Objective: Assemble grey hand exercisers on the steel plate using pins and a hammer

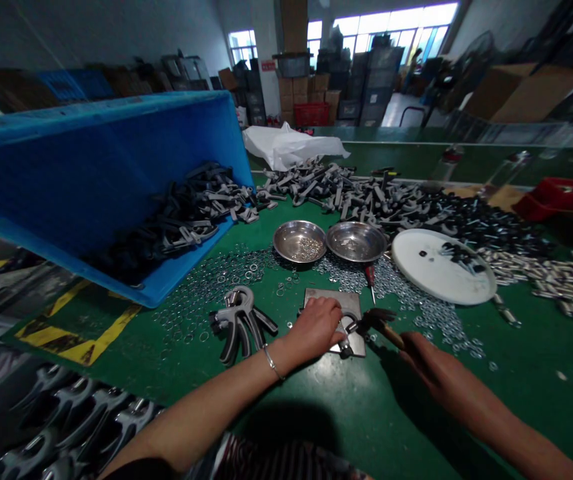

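My left hand (pixel 316 328) is closed on a hand grip strengthener (pixel 346 340), pressing it onto a metal plate (pixel 326 294) on the green table. Part of that strengthener is hidden under my fingers. In my right hand (pixel 429 360) is a hammer (pixel 380 323), gripped by its wooden handle. The hammer's dark head is at the right end of the strengthener's spring; whether they touch I cannot tell. Left of the plate lie assembled grip strengtheners (pixel 243 320) with grey and black handles. A screwdriver (pixel 371 279) with a red handle lies just beyond the plate.
Two steel bowls (pixel 275 244) with small metal parts stand behind the plate. Right of them is a white round lid (pixel 416 267) with black parts. A tilted blue crate (pixel 116 133) spills grey handles leftward. Loose rings and nuts cover the table around; finished strengtheners (pixel 81 407) fill the lower left.
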Motion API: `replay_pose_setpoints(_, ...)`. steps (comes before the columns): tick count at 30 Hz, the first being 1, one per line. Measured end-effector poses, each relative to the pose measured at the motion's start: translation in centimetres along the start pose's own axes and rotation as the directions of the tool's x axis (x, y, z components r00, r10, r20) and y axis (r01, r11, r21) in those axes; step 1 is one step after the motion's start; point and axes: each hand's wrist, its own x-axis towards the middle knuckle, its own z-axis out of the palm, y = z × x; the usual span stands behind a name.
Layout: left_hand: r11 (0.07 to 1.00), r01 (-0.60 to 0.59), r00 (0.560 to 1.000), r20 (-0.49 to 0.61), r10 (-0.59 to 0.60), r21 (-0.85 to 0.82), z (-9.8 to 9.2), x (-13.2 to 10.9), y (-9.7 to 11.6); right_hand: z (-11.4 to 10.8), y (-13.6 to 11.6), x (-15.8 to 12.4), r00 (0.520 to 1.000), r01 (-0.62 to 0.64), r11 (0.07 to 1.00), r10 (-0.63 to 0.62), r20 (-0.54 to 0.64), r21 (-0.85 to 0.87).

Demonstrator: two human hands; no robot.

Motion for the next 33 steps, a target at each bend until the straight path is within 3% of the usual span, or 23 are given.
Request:
replay_pose_setpoints(4, 0.986, 0.152, 0.986, -0.054, -0.156, -0.067, 0.8, -1.4, 0.4, -0.1, -2.0, 1.4, 0.996, 0.076, 0.997, -0.076, -0.049, 0.005)
replay_pose_setpoints(7, 0.984, 0.171, 0.982, -0.076, -0.175, -0.054, 1.7, -1.8, 0.6, 0.2, -3.1, 2.8, 0.995, 0.092, 0.994, -0.09, 0.037, -0.064)
replay_pose_setpoints(9, 0.986, 0.163, 0.982, -0.091, -0.166, -0.039, 2.0, -1.8, 0.6, 0.5, -2.7, 3.2, 0.995, 0.066, 0.996, -0.071, 0.075, 0.067)
replay_pose_setpoints(11, 0.99, 0.139, 0.985, -0.097, -0.141, -0.029, 1.8, -1.5, 0.6, 0.8, -1.3, 2.9, 0.997, -0.063, 0.941, 0.041, 0.072, 0.333)
replay_pose_setpoints(13, 0.99, 0.122, 0.988, -0.089, -0.127, -0.065, 1.1, -1.1, 0.3, 0.8, 1.0, 2.2, 0.975, -0.205, 0.801, 0.215, 0.05, 0.562)
replay_pose_setpoints(15, 0.964, 0.161, 0.985, -0.025, -0.17, -0.211, 0.0, -0.6, -0.3, 0.1, 3.8, 1.6, 0.937, -0.276, 0.734, 0.348, 0.005, 0.62)
replay_pose_setpoints(17, 0.886, 0.248, 0.968, 0.074, -0.238, -0.393, -1.1, -0.2, -1.1, -1.2, 6.2, 1.8, 0.92, -0.322, 0.836, 0.387, -0.062, 0.444)
replay_pose_setpoints(19, 0.839, 0.308, 0.949, 0.087, -0.303, -0.449, -1.8, -0.2, -1.9, -2.6, 7.3, 2.9, 0.935, -0.284, 0.956, 0.293, -0.198, 0.075)
replay_pose_setpoints(22, 0.894, 0.302, 0.94, -0.051, -0.337, -0.331, -1.8, -1.0, -2.4, -3.5, 5.8, 6.6, 0.95, -0.166, 0.914, 0.048, -0.309, -0.37)
replay_pose_setpoints(25, 0.921, 0.294, 0.944, -0.072, -0.321, -0.255, -0.7, -2.1, -1.9, -2.1, 2.4, 11.7, 0.965, -0.148, 0.895, 0.038, -0.259, -0.42)
replay_pose_setpoints(28, 0.922, 0.311, 0.94, -0.07, -0.335, -0.233, 0.7, -2.9, -1.0, -0.3, 0.5, 16.0, 0.956, -0.215, 0.894, 0.11, -0.272, -0.393)
replay_pose_setpoints(33, 0.91, 0.347, 0.926, -0.071, -0.371, -0.225, 1.1, -3.1, -0.1, -0.1, 1.9, 17.8, 0.941, -0.306, 0.887, 0.227, -0.249, -0.345)
